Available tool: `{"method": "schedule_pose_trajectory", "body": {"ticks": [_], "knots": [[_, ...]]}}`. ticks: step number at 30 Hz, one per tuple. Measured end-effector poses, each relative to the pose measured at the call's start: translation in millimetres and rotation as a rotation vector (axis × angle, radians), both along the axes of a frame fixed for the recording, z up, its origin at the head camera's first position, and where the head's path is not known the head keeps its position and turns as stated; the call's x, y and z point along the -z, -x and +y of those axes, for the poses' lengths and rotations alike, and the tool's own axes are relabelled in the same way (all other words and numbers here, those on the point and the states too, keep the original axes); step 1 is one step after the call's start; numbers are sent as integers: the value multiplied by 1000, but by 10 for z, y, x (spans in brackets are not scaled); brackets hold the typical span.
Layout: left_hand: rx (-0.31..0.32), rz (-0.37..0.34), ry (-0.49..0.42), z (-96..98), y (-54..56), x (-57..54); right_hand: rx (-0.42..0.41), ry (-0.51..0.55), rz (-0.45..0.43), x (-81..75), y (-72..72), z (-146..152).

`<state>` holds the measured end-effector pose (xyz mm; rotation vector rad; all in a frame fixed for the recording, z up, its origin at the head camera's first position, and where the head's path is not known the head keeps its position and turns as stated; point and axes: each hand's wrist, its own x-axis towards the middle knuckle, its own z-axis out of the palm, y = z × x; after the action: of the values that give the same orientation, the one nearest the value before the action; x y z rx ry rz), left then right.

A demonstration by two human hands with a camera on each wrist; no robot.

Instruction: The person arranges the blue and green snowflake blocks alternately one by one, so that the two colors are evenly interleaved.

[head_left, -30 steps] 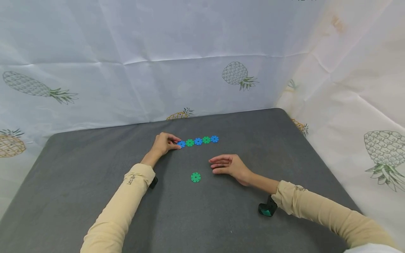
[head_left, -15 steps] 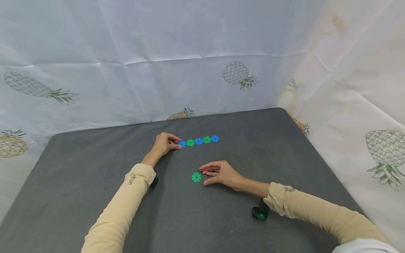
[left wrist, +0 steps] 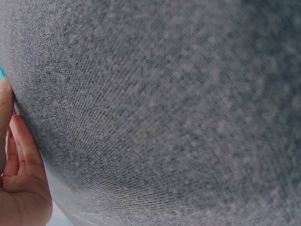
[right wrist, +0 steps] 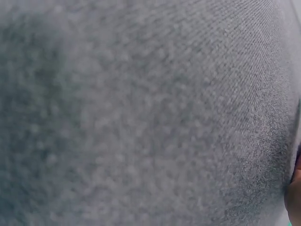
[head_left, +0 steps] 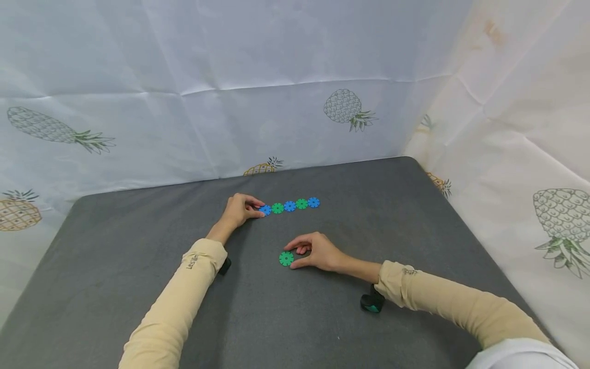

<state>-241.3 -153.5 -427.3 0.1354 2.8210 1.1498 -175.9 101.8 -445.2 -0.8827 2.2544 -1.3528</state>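
A row of alternating blue and green notched building discs lies on the dark table. My left hand (head_left: 237, 209) pinches the blue disc (head_left: 266, 210) at the row's left end between thumb and fingers. Closer to me, a single green disc (head_left: 286, 259) lies flat. My right hand (head_left: 320, 252) has its thumb and index finger at opposite edges of that disc, the other fingers curled behind. In the left wrist view, part of the left hand (left wrist: 26, 179) shows beside a sliver of the blue disc (left wrist: 2, 73). Only a bit of the right hand (right wrist: 295, 197) appears in the right wrist view.
The grey table (head_left: 161, 205) meets a white curtain (head_left: 184, 123) printed with pineapples at the back, and another curtain side (head_left: 511, 169) on the right. Black wrist cameras hang below both sleeves, the right one (head_left: 372, 301) close to the tabletop.
My right hand has moved left and toward me to the single green disc, and its thumb and index finger have closed in around it. My left hand stays at the blue disc.
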Motion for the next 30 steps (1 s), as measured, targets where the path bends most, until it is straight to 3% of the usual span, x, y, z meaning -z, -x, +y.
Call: {"method": "schedule_pose_trajectory", "body": {"ticks": [6, 14, 21, 30], "knots": [[1, -5, -12, 6, 1, 13, -27, 32, 45, 18, 2, -14], [5, 0, -17, -4, 10, 27, -42, -23, 110, 22, 1, -31], [4, -3, -20, -16, 25, 36, -41, -7, 135, 31, 10, -26], [7, 2, -23, -7, 14, 24, -20, 174, -105, 0, 35, 97]]}}
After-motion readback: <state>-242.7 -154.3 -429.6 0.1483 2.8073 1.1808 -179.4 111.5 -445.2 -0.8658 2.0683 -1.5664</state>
